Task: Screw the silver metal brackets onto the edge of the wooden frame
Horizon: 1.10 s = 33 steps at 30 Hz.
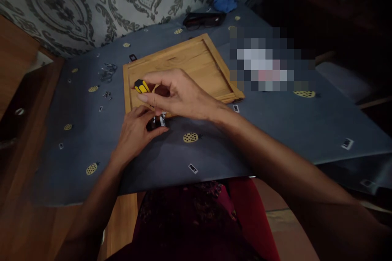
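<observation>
A framed wooden cabinet door (180, 61) lies flat on the table. My right hand (174, 94) is closed around a screwdriver (142, 86) with a yellow and black handle, held over the door's near left corner. Its shaft and tip are mostly hidden by my fingers. At the near edge of the door, a shiny metal hinge (162, 120) sits between the thumb and fingers of my left hand (137, 128). That hand also rests against the door's edge, just below my right hand.
Left of the door lie several metal hinges (108, 72) and a small heap of screws (107, 95). A dark clip-like piece (132, 57) is by the far left corner. Glasses on a dark case (203, 21) and a blue cloth (226, 3) lie at the back. A blurred-out patch covers the right side.
</observation>
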{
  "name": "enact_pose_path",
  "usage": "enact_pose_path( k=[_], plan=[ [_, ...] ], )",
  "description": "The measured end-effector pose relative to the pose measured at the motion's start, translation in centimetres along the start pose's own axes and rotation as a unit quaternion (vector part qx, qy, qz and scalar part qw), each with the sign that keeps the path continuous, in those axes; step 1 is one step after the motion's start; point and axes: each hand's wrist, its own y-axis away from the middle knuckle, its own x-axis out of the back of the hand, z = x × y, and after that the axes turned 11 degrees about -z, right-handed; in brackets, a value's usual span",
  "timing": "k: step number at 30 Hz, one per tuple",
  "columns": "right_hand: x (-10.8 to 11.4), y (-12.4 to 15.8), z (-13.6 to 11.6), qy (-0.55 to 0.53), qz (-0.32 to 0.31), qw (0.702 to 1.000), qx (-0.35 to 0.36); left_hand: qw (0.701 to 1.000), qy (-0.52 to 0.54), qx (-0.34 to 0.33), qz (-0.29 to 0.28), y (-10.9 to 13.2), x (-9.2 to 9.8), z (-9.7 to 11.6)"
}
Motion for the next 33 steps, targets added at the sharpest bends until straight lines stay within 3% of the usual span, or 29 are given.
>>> enact_pose_path(
  k=[3,10,16,23,33],
  plan=[
    [0.2,-0.1,0.0,-0.004,-0.019,1.000,0.005,1.000,-0.003,-0.006,0.001,0.0,0.0,-0.1],
    [-0.9,-0.4,0.5,0.024,0.080,0.996,0.014,1.000,-0.008,-0.001,0.005,-0.1,-0.1,0.0],
    [-1.2,-0.1,0.8,0.063,0.118,0.990,0.054,1.000,-0.002,0.007,0.003,0.0,0.0,0.2],
    [-0.6,-0.2,-0.6,0.041,0.209,0.977,-0.005,0.999,-0.003,0.032,-0.025,0.0,0.1,0.2],
    [-0.9,0.0,0.7,0.010,0.156,0.988,0.007,0.999,-0.006,0.032,-0.024,0.0,0.2,0.3]
  ],
)
